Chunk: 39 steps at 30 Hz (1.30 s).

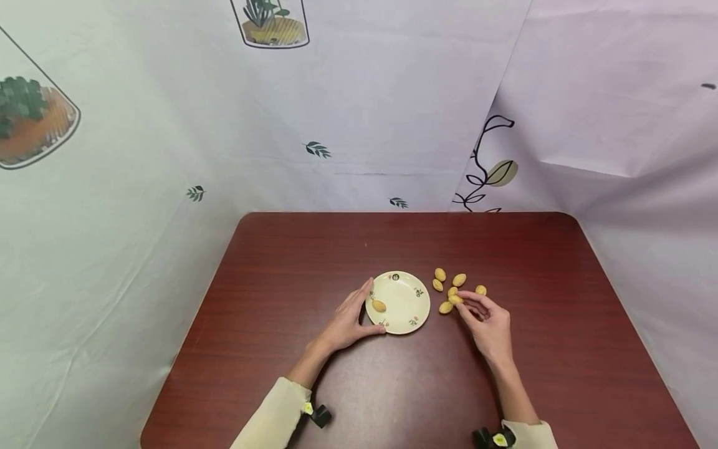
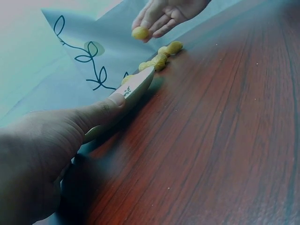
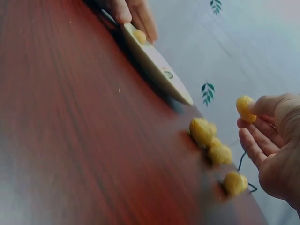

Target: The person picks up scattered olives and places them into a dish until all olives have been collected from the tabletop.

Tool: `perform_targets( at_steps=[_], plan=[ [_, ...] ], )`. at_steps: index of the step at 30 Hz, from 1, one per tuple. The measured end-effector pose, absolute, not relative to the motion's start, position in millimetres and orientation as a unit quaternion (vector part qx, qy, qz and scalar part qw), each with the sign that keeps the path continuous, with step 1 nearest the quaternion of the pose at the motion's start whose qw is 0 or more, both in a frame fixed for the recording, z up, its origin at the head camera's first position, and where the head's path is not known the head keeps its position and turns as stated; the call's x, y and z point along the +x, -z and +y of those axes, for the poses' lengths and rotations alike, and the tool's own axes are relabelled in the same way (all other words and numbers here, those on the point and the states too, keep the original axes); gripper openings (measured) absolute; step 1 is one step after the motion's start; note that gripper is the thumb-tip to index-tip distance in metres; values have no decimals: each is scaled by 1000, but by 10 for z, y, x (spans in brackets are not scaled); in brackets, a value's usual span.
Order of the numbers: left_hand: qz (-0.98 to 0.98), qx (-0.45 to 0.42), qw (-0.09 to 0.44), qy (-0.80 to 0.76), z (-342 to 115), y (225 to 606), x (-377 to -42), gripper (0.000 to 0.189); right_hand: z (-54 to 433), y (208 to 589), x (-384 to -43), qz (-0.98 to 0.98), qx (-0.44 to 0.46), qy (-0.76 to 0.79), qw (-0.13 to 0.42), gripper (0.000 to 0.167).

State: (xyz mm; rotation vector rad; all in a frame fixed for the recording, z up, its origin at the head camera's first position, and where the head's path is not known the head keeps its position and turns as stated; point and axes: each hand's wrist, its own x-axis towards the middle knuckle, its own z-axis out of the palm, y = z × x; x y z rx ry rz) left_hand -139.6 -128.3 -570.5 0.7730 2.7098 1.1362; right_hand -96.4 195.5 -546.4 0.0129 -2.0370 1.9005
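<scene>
A cream plate (image 1: 401,302) with small printed flowers lies on the table, and one small yellow oval fruit (image 1: 379,306) sits at the left on it. My left hand (image 1: 349,321) holds the plate's left edge, thumb at the near rim (image 2: 117,99) and fingers spread along the far left side. Between thumb and fingertips my right hand (image 1: 489,324) pinches another yellow fruit (image 3: 246,108). In both wrist views this fruit is raised above the table. Several more yellow fruits (image 1: 440,274) lie loose right of the plate, below and around the right hand.
The dark red wooden table (image 1: 269,280) has rounded far corners. White cloth (image 1: 359,112) with printed plants hangs behind it and at both sides. Each wrist carries a small black strapped device, the left one (image 1: 321,416) near the sleeve cuff.
</scene>
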Motion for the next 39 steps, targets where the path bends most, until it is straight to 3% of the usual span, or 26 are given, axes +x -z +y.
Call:
perform_targets(
  at_steps=[17,25,39],
  plan=[
    [892,256,47,-369,-1292,5722,-1403,117,1398,5334,-1240,-727,43,-675,119,20],
    [891,258,47,-370,-1289,5723,-1404,117,1186,5510,-1378,-726,31,-682,82,20],
    [893,257,46,-366,-1288,5717,-1385,116,830,5560,-1470,-753,11,-652,87,17]
  ],
)
